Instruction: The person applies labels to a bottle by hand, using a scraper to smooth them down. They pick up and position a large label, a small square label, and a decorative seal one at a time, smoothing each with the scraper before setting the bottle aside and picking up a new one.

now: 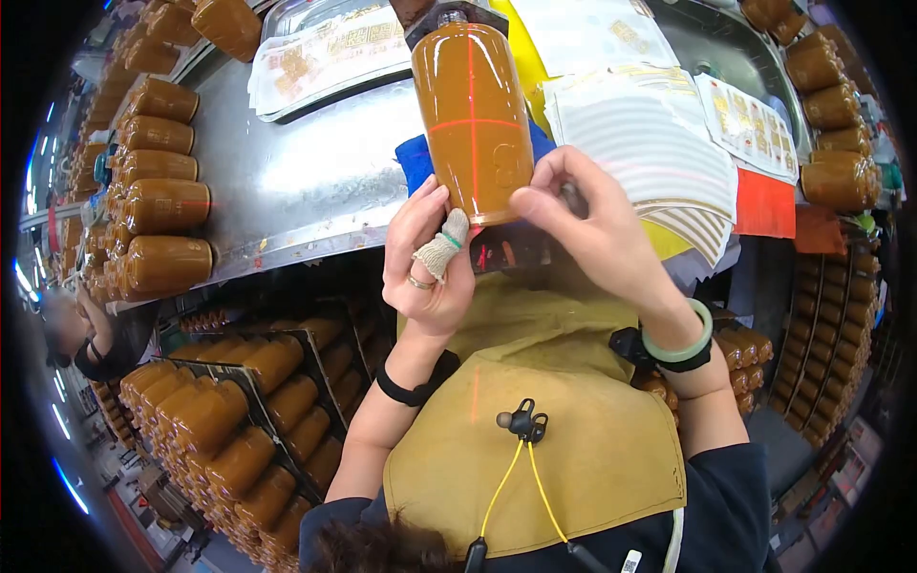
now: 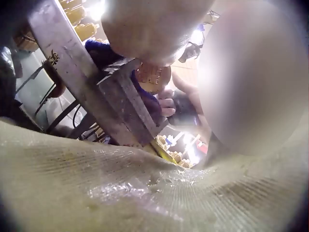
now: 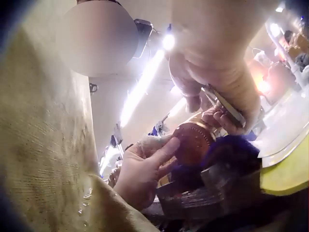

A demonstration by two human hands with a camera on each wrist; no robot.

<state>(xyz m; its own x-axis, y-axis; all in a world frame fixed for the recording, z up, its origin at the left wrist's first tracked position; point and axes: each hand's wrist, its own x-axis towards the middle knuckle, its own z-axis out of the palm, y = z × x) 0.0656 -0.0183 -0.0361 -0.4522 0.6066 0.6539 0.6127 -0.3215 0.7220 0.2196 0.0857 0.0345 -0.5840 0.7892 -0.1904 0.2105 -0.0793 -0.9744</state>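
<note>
"What worries you just now?"

"The brown bottle (image 1: 468,95) turning. It lies with its neck toward twelve o'clock and its base toward me at six, with a red light cross (image 1: 473,122) on its wall. If my left hand (image 1: 411,256) slackens, I think it could roll and put the cross out of line"

"Anything else?"

"A scratch, perhaps. My right hand (image 1: 602,229) pinches a slim metal tool (image 3: 226,106) close to the glossy side, near the embossed mark (image 1: 500,164) at five o'clock from the cross. One careless twist of the wrist could drag it over the surface. The cloth finger cover (image 1: 442,250) might slip on the gloss, too"

"How are your hands set?"

"My left comes up from seven, its fingers along the bottle's side and its thumb at the base rim, gripping that end. My right reaches in from four, the wrist above a green bangle (image 1: 690,334) and the bent fingers aimed toward ten, thumb foremost"

"Is that thumb touching the bottle?"

"It's at the edge by the base, but I cannot tell whether it touches. The blue cloth (image 1: 416,162) shows at nine and three, beside the bottle"
</note>
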